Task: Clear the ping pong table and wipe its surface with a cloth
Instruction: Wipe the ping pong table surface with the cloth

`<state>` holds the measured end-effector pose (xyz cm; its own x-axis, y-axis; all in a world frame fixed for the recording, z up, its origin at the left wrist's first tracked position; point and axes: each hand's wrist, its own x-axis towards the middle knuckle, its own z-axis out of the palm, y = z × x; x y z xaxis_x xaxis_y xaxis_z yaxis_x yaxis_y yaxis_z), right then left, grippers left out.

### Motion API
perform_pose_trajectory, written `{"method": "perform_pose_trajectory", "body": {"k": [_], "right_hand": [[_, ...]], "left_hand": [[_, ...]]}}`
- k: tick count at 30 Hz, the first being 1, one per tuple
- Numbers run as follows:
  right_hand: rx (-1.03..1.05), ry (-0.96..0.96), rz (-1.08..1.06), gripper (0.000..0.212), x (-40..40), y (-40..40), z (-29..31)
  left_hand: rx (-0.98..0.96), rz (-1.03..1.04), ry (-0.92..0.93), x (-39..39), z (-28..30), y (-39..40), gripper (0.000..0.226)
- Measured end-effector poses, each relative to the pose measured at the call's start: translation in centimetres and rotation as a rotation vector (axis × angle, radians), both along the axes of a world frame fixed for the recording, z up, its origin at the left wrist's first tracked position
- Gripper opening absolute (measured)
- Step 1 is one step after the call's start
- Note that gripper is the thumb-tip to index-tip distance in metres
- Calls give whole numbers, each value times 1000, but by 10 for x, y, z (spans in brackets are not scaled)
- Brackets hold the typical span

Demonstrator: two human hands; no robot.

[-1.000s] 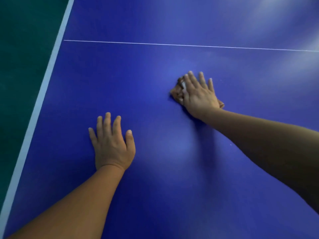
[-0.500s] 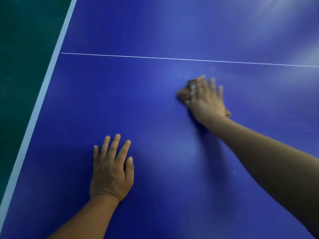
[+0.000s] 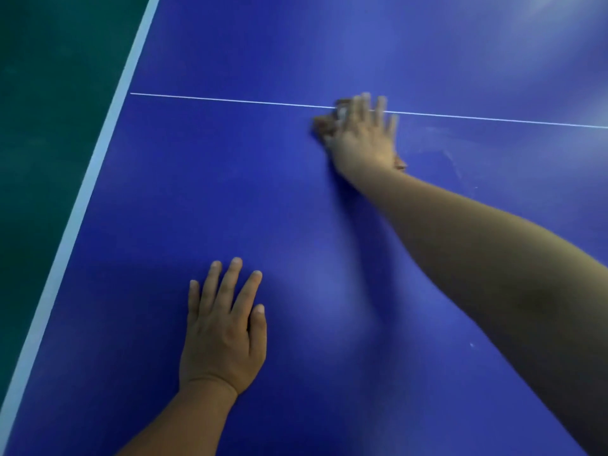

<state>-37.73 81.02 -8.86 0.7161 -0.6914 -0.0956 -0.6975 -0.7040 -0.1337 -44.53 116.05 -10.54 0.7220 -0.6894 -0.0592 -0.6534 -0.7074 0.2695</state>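
Blue table (image 3: 296,209), green floor (image 3: 49,126) beside; left hand (image 3: 223,330) flat, right hand (image 3: 362,136) flat-fingered on brown cloth (image 3: 324,125).

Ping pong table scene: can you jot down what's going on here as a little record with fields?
surface: blue ping pong table, thin white centre line
right hand: pressed flat on a brown cloth at the line
left hand: flat on the table, fingers spread, holding nothing
marks: faint smears right of the cloth
floor: green
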Motion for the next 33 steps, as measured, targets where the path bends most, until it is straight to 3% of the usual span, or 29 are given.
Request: {"method": "perform_pose_trajectory", "body": {"k": [4, 7, 9, 13, 16, 18, 19, 21, 23, 26, 30, 33], "right_hand": [[13, -29, -499, 84, -113, -109, 5], [-1, -46, -732, 84, -151, -120, 5], [-45, -70, -525, 77, -131, -90, 3], [41, -242, 117, 28, -75, -2, 6], [55, -142, 351, 42, -82, -3, 7], [-87, -36, 292, 42, -107, -50, 9], [-144, -21, 158, 42, -121, -75, 11], [-117, -18, -213, 53, -141, -106, 10], [-71, -29, -330, 62, -128, -89, 8], [-51, -64, -73, 64, -67, -17, 3], [34, -139, 119, 57, 7, 56, 0], [38, -118, 215, 57, 48, 69, 0]], "left_hand": [[-14, -1, 15, 0, 1, 0, 53], [-12, -7, 26, 0, 1, -1, 54], [-16, -5, 31, 2, 1, 1, 54], [-36, -3, 36, 3, 0, -1, 53], [-43, -1, 38, 2, 0, 0, 53], [-49, 2, 37, 2, 1, 0, 54], [-48, 4, 37, 2, 2, 0, 53], [-36, -3, 38, 1, 2, -1, 53], [-44, -9, 31, 1, 3, -1, 53], [-126, 0, 40, 1, 4, 0, 51], [-436, 87, 127, 3, 10, 21, 48], [-386, 251, 25, 11, 9, 74, 50]]}}
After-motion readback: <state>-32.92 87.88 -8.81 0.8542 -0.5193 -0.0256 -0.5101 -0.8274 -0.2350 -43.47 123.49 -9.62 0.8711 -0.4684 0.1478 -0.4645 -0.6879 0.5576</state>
